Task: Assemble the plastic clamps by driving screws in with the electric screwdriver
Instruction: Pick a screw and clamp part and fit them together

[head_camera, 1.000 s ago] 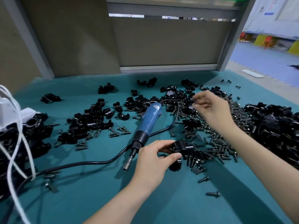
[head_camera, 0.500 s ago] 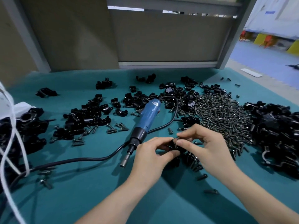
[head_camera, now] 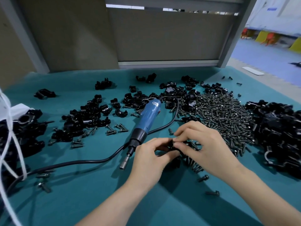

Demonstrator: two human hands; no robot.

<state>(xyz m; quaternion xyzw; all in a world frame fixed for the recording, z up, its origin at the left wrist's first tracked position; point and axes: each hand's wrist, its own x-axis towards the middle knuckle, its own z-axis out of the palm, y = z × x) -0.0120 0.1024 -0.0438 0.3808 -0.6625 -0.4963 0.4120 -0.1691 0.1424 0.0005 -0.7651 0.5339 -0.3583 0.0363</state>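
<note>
Hands are held together low over the teal desk [head_camera: 84,203], fingertips meeting.

- A black plastic clamp [head_camera: 172,145] is gripped between them. The left hand [head_camera: 149,158] is curled round it from the left, with thumb and fingers closed on it. The right hand [head_camera: 210,147] is pinched onto it from the right.
- Most of the clamp is hidden by fingers. Whether a screw is held in the right fingertips cannot be told.
- The electric screwdriver [head_camera: 146,118] is laid flat on the desk, untouched, just left of and beyond the left hand. Its blue body is angled away and its metal bit end lies close beside the left knuckles.
- Its black cable [head_camera: 81,162] is looped from the far end, passed behind the left hand and run off to the left.
- A large heap of screws [head_camera: 219,115] is spread beyond and to the right of the right hand.
- A small bunch of screws [head_camera: 193,163] is seen directly beneath the right hand.
- Two single screws [head_camera: 203,178] are noted nearer than the right wrist.
- A dense pile of black clamp parts [head_camera: 280,132] is heaped well right of the right hand.
- Scattered clamp parts [head_camera: 86,118] are strewn beyond and left of the screwdriver.
- White cord [head_camera: 9,144] is seen hanging at the far left edge.
</note>
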